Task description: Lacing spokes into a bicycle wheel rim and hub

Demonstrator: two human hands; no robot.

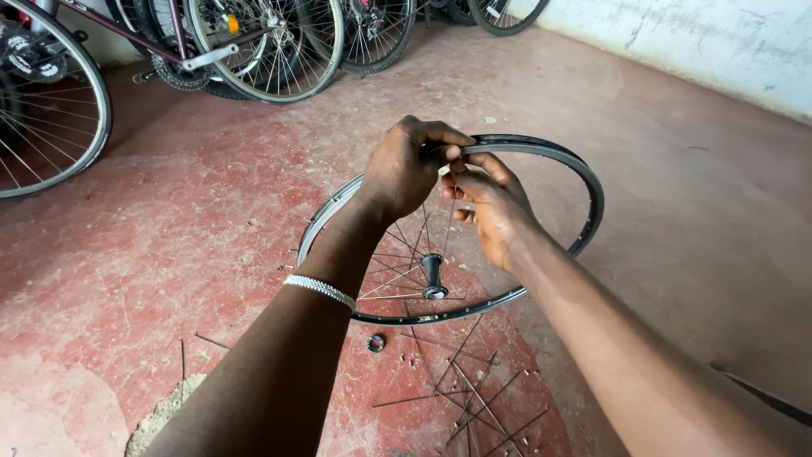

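Black alloy, the bicycle rim [584,182] is held tilted above the red floor [677,211], its hub [433,272] hanging at centre with only part of the spokes fitted. Left hand [406,165] grips the top of the rim, fingers closed over it. Right hand [491,199] pinches a thin spoke [448,222] just beside that grip – fingers narrow on its end. Judged step: seating a spoke at a rim hole. The next move calls for a steady rim and fine alignment of the spoke tip. Loose spokes [474,398] lie scattered on the floor below, with a small ring-shaped part [376,343] nearby – parked bicycles [254,42] stand well apart.
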